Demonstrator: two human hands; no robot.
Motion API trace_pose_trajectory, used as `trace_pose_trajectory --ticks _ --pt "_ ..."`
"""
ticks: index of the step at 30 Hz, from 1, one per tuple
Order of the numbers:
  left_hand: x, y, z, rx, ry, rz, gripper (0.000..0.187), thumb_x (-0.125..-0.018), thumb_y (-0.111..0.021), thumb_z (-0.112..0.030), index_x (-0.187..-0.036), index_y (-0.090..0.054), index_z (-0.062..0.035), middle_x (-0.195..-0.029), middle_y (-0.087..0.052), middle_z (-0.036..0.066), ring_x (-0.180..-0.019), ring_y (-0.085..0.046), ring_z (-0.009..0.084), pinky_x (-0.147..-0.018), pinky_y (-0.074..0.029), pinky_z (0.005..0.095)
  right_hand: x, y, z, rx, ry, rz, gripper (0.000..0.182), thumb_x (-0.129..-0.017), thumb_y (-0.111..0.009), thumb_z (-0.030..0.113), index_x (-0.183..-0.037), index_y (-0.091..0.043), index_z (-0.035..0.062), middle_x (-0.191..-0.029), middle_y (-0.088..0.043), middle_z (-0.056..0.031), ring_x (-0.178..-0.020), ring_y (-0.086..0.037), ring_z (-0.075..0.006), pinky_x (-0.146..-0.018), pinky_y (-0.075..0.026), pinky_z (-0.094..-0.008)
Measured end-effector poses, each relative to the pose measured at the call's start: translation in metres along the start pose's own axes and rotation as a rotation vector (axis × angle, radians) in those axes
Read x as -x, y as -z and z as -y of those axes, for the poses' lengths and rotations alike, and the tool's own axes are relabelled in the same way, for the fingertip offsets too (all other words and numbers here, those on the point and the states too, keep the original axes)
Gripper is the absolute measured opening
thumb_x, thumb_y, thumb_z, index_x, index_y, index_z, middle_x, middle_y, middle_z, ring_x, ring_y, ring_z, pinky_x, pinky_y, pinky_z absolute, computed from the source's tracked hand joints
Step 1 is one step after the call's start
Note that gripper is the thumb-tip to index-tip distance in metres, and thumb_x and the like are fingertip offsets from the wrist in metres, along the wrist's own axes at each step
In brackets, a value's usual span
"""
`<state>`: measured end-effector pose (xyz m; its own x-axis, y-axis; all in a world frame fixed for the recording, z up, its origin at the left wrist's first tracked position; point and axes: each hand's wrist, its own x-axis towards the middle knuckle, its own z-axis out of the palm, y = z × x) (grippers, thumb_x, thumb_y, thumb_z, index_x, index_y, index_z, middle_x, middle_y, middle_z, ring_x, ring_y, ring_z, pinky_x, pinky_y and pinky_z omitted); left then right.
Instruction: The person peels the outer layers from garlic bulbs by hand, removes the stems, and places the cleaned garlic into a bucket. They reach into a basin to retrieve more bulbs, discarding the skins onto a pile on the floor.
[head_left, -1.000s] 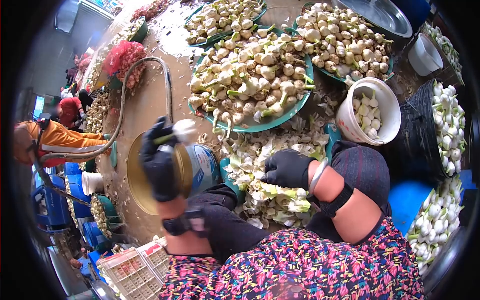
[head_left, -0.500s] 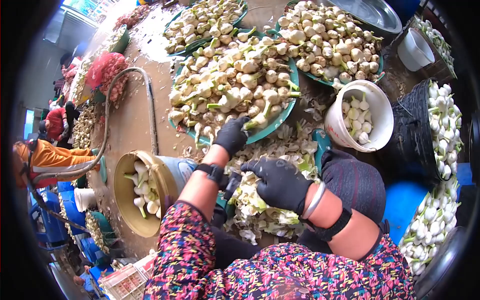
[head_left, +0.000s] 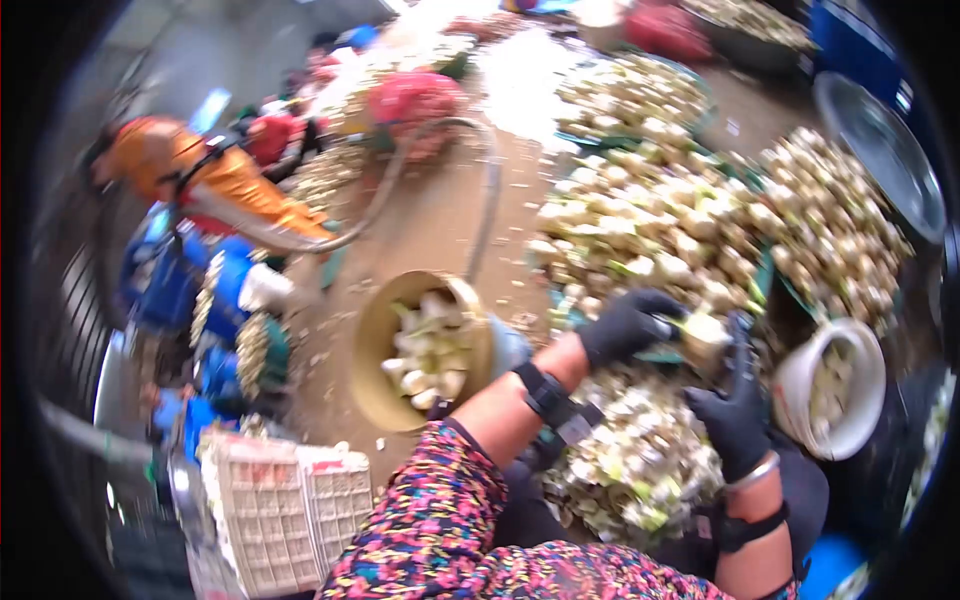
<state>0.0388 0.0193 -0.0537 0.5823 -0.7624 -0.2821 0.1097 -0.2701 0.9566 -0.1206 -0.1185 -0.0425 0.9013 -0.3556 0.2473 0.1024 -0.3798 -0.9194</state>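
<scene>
My left hand (head_left: pixel 632 325), in a black glove, is closed on a garlic bulb (head_left: pixel 705 338) with its green stem. The bulb is blurred by motion. My right hand (head_left: pixel 735 410), also gloved, is just right of the bulb. Its index finger is stretched up along the bulb's side and its thumb stands apart; whether it touches the bulb I cannot make out. Beyond both hands lies a heap of garlic (head_left: pixel 640 215) in a green basin. Loose peelings (head_left: pixel 635 450) are piled below, between my hands and lap.
A yellowish bucket (head_left: pixel 372 350) holding garlic lies tipped to the left. To the right stands a white bucket (head_left: pixel 868 400) with more bulbs. A hose (head_left: pixel 390 185) runs across the wet floor. A pale crate (head_left: pixel 270 500) sits lower left; a person in orange trousers (head_left: pixel 215 175) is farther off.
The view has swung left, blurring it. My left hand has a garlic bulb in it, held off the heap. My right hand has come up beside that bulb with its index finger raised.
</scene>
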Motion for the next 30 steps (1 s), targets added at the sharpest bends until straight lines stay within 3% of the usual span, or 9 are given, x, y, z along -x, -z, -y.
trace_pose_trajectory --ticks 2,5,9,14,16,19,24,26,30 --pt "0.040 -0.008 -0.036 0.157 0.036 0.068 0.032 -0.079 -0.064 -0.011 -0.109 -0.060 -0.0045 -0.088 -0.062 0.001 -0.078 -0.057 0.0069 -0.068 -0.047 0.0226 -0.001 -0.008 0.011 -0.606 -0.205 -0.020 0.066 -0.069 -0.060 0.002 -0.131 -0.037 0.0024 -0.124 -0.047 -0.0112 -0.112 -0.048 -0.0225 -0.096 -0.037 -0.0336" --pt "0.087 -0.018 -0.048 0.503 -0.041 -0.048 0.035 -0.082 -0.064 -0.014 -0.115 -0.055 -0.0051 -0.088 -0.060 -0.001 -0.076 -0.056 0.0059 -0.066 -0.047 0.0214 0.001 -0.010 0.026 -0.881 -0.298 0.066 0.067 -0.066 -0.062 -0.001 -0.129 -0.040 0.0040 -0.118 -0.051 -0.0081 -0.107 -0.050 -0.0188 -0.094 -0.040 -0.0318" --pt "0.102 -0.028 -0.018 0.358 -0.244 -0.246 0.017 -0.084 -0.062 -0.015 -0.095 -0.058 -0.0032 -0.086 -0.059 -0.001 -0.081 -0.053 0.0075 -0.074 -0.044 0.0250 0.016 -0.027 0.034 -0.856 -0.394 0.193 0.063 -0.072 -0.072 0.016 -0.126 -0.042 0.0038 -0.116 -0.052 -0.0083 -0.104 -0.052 -0.0188 -0.091 -0.042 -0.0312" --pt "0.105 -0.030 -0.012 0.311 -0.341 -0.337 0.018 -0.083 -0.063 -0.019 -0.089 -0.061 -0.0023 -0.080 -0.060 0.001 -0.075 -0.054 0.0086 -0.070 -0.044 0.0260 0.012 -0.040 0.025 -0.665 -0.171 0.216 0.063 -0.072 -0.070 0.011 -0.126 -0.041 0.0002 -0.117 -0.051 -0.0092 -0.107 -0.050 -0.0199 -0.093 -0.040 -0.0323" --pt "0.104 -0.022 -0.013 0.032 -0.392 -0.396 0.018 -0.083 -0.061 -0.017 -0.092 -0.060 -0.0016 -0.081 -0.061 0.002 -0.072 -0.056 0.0093 -0.066 -0.046 0.0256 0.013 -0.045 0.029 -0.703 -0.085 0.146 0.063 -0.072 -0.069 0.010 -0.127 -0.040 0.0004 -0.117 -0.051 -0.0095 -0.108 -0.049 -0.0200 -0.095 -0.039 -0.0325" --pt "0.107 -0.021 -0.016 0.381 -0.253 -0.254 0.018 -0.082 -0.060 -0.014 -0.095 -0.060 -0.0008 -0.081 -0.061 0.003 -0.069 -0.057 0.0094 -0.061 -0.047 0.0243 0.007 -0.041 0.024 -0.697 -0.185 0.158 0.059 -0.076 -0.067 0.014 -0.127 -0.041 0.0015 -0.119 -0.049 -0.0092 -0.108 -0.049 -0.0202 -0.096 -0.038 -0.0330" --pt "0.100 -0.017 -0.013 0.367 -0.278 -0.263 0.017 -0.082 -0.059 -0.010 -0.095 -0.059 0.0001 -0.079 -0.060 0.003 -0.067 -0.056 0.0080 -0.058 -0.048 0.0232 0.006 -0.045 0.023 -0.796 -0.209 0.147 0.057 -0.078 -0.065 0.017 -0.128 -0.042 0.0026 -0.122 -0.048 -0.0086 -0.111 -0.047 -0.0199 -0.097 -0.036 -0.0333" --pt "0.095 -0.017 -0.007 0.188 -0.475 -0.371 0.015 -0.081 -0.058 -0.009 -0.094 -0.060 -0.0002 -0.076 -0.059 0.002 -0.067 -0.056 0.0073 -0.058 -0.047 0.0234 0.005 -0.043 0.028 -0.749 -0.193 0.149 0.057 -0.078 -0.065 0.016 -0.129 -0.041 0.0028 -0.124 -0.047 -0.0085 -0.112 -0.047 -0.0201 -0.098 -0.035 -0.0334" --pt "0.108 -0.011 -0.019 0.353 -0.286 -0.246 0.015 -0.080 -0.058 -0.008 -0.093 -0.060 -0.0003 -0.073 -0.059 0.001 -0.066 -0.055 0.0067 -0.059 -0.045 0.0235 0.006 -0.040 0.021 -0.709 -0.178 0.205 0.059 -0.078 -0.065 0.017 -0.130 -0.040 0.0033 -0.127 -0.045 -0.0085 -0.114 -0.046 -0.0212 -0.099 -0.035 -0.0342"
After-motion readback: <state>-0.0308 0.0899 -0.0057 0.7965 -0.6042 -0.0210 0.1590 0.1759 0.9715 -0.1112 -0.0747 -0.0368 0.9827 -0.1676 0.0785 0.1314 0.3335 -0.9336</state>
